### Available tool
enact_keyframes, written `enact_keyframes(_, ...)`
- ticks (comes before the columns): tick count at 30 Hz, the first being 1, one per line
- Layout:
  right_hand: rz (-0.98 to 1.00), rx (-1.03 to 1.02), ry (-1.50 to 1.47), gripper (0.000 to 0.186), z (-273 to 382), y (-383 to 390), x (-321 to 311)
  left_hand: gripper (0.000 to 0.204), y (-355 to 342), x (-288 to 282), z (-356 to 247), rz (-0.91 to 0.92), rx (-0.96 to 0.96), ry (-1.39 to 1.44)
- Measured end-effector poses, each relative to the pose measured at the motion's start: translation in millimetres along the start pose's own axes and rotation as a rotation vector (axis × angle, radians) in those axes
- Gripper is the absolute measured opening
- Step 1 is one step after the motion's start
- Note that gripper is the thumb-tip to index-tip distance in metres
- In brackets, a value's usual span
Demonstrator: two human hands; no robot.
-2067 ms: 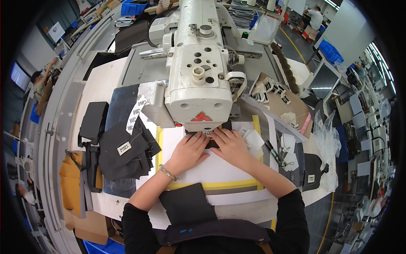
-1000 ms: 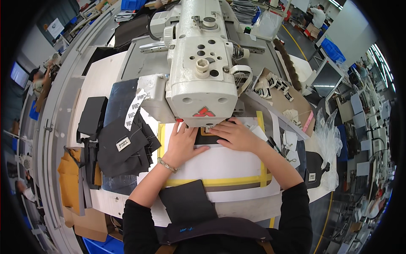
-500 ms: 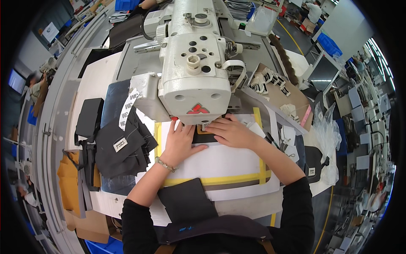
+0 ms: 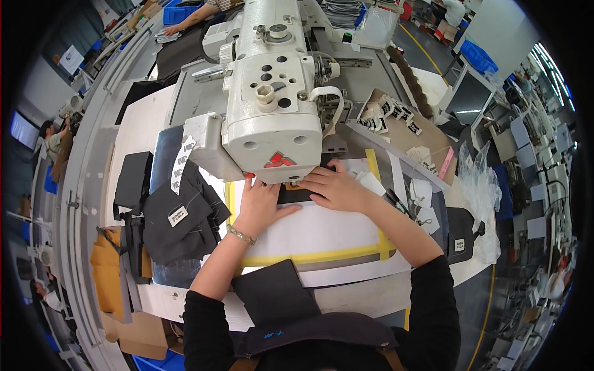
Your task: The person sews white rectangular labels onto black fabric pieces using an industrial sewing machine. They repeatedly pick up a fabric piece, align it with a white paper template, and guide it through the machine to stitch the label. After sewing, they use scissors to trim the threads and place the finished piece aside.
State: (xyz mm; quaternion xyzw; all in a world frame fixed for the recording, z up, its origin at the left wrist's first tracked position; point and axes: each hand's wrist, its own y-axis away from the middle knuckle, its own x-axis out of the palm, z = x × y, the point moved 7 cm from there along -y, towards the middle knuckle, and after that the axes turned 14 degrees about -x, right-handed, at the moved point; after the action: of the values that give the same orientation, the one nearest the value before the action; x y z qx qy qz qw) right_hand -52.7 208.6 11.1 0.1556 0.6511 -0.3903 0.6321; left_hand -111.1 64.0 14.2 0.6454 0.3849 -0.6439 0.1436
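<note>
Under the head of a white industrial sewing machine (image 4: 272, 133), a small dark fabric piece (image 4: 294, 196) lies on a white sheet (image 4: 309, 232) edged with yellow tape. My left hand (image 4: 260, 207) rests flat at the left of this piece, fingers stretched forward and thumb pointing right. From the right, my right hand (image 4: 337, 190) lies over the piece's edge with its fingers spread. A tan-framed spot (image 4: 293, 186) shows between the hands, just below the machine head. The machine hides the fingertips and the needle area in part. Neither hand grips anything that I can see.
Dark fabric pieces (image 4: 179, 226) are heaped at the left, near a black block-shaped stack (image 4: 133, 179). One dark panel (image 4: 276, 294) lies at the front edge. Small labels (image 4: 390, 114) sit on a brown board at the right, beside clear plastic (image 4: 479, 185). A co-worker's arm (image 4: 192, 18) reaches in behind.
The whole view has shifted slightly, with the machine now further left. At the back, more of the co-worker's arm shows. Both my hands keep nearly the same place on the work.
</note>
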Motion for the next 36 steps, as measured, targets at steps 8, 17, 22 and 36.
enact_keyframes(8,0.043,0.027,-0.016,0.041,-14,-2,1,0.078,-11,1,6,-0.072,0.035,0.073)
enact_keyframes(17,0.110,0.075,0.030,0.041,-10,2,1,0.078,-6,5,7,-0.064,0.024,0.027)
enact_keyframes(22,0.045,0.042,0.077,0.041,-13,15,-2,0.077,-8,0,5,-0.048,0.006,0.044)
enact_keyframes(36,0.078,-0.021,0.020,0.050,18,1,8,0.079,16,-12,34,0.216,-0.086,0.000)
